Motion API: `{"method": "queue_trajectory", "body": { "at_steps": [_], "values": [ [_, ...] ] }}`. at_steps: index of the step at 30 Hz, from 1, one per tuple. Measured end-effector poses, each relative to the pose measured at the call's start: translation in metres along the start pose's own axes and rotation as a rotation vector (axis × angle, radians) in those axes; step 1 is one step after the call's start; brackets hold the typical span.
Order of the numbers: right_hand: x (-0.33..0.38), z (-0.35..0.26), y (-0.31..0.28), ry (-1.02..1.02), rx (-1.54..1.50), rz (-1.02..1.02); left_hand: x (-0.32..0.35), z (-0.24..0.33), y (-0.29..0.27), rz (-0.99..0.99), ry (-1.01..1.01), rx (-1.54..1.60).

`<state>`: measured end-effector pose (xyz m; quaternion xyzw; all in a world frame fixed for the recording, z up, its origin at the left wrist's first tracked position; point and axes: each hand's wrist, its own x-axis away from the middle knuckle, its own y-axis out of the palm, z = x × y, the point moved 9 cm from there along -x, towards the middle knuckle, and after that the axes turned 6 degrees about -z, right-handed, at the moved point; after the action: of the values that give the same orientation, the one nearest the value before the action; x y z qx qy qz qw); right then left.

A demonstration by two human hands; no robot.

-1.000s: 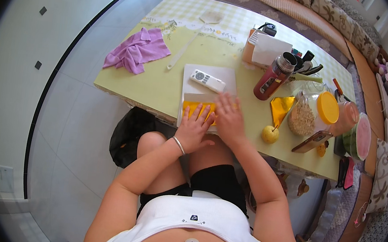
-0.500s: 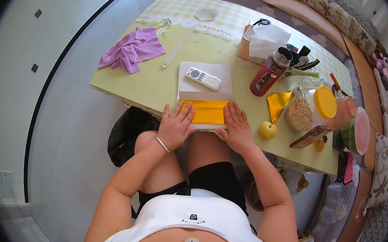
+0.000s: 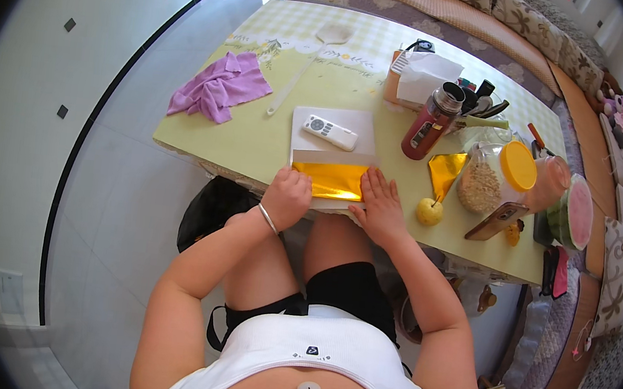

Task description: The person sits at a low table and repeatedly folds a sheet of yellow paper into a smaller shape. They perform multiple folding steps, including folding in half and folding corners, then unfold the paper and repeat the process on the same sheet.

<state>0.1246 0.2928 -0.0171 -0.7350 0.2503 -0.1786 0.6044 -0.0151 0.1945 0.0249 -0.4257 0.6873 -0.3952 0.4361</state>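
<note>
A strip of shiny gold paper (image 3: pixel 332 181) lies at the table's near edge, on pale sheets. Curled at its left end, my left hand (image 3: pixel 288 196) grips the paper's edge; the fingertips are partly hidden. My right hand (image 3: pixel 381 206) rests flat on the right end with its fingers stretched out. Just beyond the strip, a white remote control (image 3: pixel 330 131) sits on a white sheet (image 3: pixel 309 117). To the right of my right hand are a folded gold paper piece (image 3: pixel 445 169) and a round yellow fruit (image 3: pixel 428 212).
A purple cloth (image 3: pixel 220 88) and a long-handled spatula (image 3: pixel 302 78) lie at the left. Toward the right stand a red thermos (image 3: pixel 428 127), a tissue box (image 3: pixel 393 88), a yellow-lidded jar (image 3: pixel 482 182), a leaning phone (image 3: pixel 497 221) and a cut watermelon (image 3: pixel 574 213).
My left hand has gone from lying flat to curled fingers at the gold paper's left end. My right hand stays flat on the other end. The view has shifted slightly.
</note>
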Motion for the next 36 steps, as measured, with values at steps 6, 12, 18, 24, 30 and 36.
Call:
{"method": "queue_trajectory", "body": {
  "at_steps": [6, 12, 18, 24, 30, 36],
  "values": [
    [-0.006, -0.004, -0.011, -0.041, 0.109, 0.169, 0.0, -0.013, 0.006, -0.016, -0.029, 0.08],
    [0.001, -0.021, -0.025, -0.172, 0.225, 0.274, 0.005, -0.053, 0.015, 0.119, -0.057, 0.007],
    [0.005, -0.037, -0.03, -0.152, 0.157, 0.352, -0.014, -0.02, -0.024, 0.148, -0.09, 0.22],
    [-0.009, -0.01, -0.041, -0.131, -0.252, 0.408, -0.019, -0.004, 0.01, 0.183, -0.366, 0.794],
    [-0.031, 0.023, -0.032, 0.071, -0.518, 0.364, -0.025, -0.021, 0.033, 0.11, -0.628, 0.806],
    [-0.036, 0.018, -0.028, 0.14, -0.413, 0.325, -0.036, -0.027, 0.05, -0.058, -0.715, 0.736]
  ]
}}
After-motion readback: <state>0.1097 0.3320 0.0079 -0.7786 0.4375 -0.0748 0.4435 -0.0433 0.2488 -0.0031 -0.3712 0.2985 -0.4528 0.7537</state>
